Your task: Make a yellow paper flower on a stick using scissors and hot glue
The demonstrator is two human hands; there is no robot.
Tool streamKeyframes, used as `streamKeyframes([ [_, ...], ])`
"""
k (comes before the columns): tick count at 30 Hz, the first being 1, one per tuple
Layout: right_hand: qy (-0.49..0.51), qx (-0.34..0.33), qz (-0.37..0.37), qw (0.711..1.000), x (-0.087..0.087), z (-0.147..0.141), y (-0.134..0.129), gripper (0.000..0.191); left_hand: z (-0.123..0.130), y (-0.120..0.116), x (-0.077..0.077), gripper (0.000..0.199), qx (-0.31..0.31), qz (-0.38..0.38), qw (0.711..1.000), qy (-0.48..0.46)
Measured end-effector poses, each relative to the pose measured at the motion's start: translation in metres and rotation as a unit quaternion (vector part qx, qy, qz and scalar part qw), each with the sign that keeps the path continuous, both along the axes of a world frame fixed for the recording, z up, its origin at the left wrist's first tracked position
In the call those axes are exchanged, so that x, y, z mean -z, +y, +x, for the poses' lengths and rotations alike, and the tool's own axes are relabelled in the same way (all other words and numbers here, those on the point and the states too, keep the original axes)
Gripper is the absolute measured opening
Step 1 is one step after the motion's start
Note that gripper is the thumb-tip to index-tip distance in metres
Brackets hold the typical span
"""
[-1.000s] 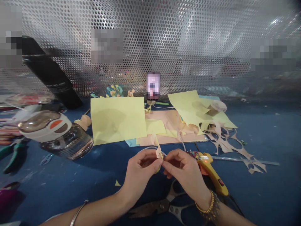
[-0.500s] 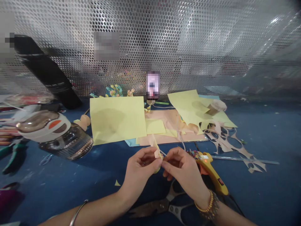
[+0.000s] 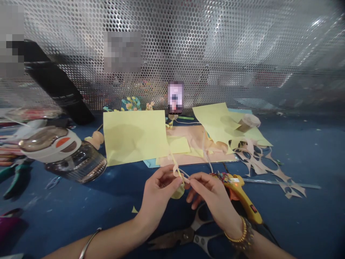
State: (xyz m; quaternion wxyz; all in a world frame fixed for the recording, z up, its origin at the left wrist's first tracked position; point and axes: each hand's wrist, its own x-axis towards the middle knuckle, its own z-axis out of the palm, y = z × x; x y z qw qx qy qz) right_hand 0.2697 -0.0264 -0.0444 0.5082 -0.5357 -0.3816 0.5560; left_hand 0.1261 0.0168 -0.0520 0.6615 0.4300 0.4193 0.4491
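Note:
Between finger and thumb, my left hand (image 3: 160, 189) pinches a narrow pale-yellow paper piece (image 3: 176, 167), its upper end pointing up and away. A rounded yellow part (image 3: 178, 192) of paper hangs below those fingers. My right hand (image 3: 208, 192) is closed in a pinch at the piece's right side, on what looks like its pale end; the fingertips nearly meet the left ones. A thin white cord-like strip shows behind the fingers. Below my hands lie large scissors (image 3: 185, 236), and a yellow glue gun (image 3: 246, 201) rests right of my right hand.
Yellow paper sheets (image 3: 134, 136) and peach paper (image 3: 194, 133) lie ahead, with a phone (image 3: 175, 97) behind. Cut-out paper scraps (image 3: 256, 158) and a tape roll (image 3: 249, 122) are at right. A lidded clear jar (image 3: 78, 165), black bottle (image 3: 56, 82) and green-handled pliers (image 3: 17, 176) stand or lie left.
My right fingers have shifted slightly right, drawing a little apart from the left ones. The paper piece has turned, and more of its rounded lower part shows.

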Motion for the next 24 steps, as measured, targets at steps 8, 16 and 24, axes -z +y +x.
streamKeyframes([
  [8, 0.019, -0.005, 0.009, 1.0, 0.0062, -0.0006, -0.0002, 0.03, 0.0002, -0.0003, 0.0012, 0.033, -0.001, -0.001, 1.0, -0.001],
  [16, -0.013, -0.018, -0.007, 1.0, 0.0065, -0.0012, 0.0007, 0.028, 0.0008, -0.0019, 0.0003, 0.036, -0.003, -0.017, 1.0, -0.007],
  [24, -0.02, -0.021, -0.01, 1.0, 0.0062, -0.0011, -0.0003, 0.029, 0.0008, -0.0025, -0.0019, 0.036, 0.009, -0.032, 0.999, -0.031],
])
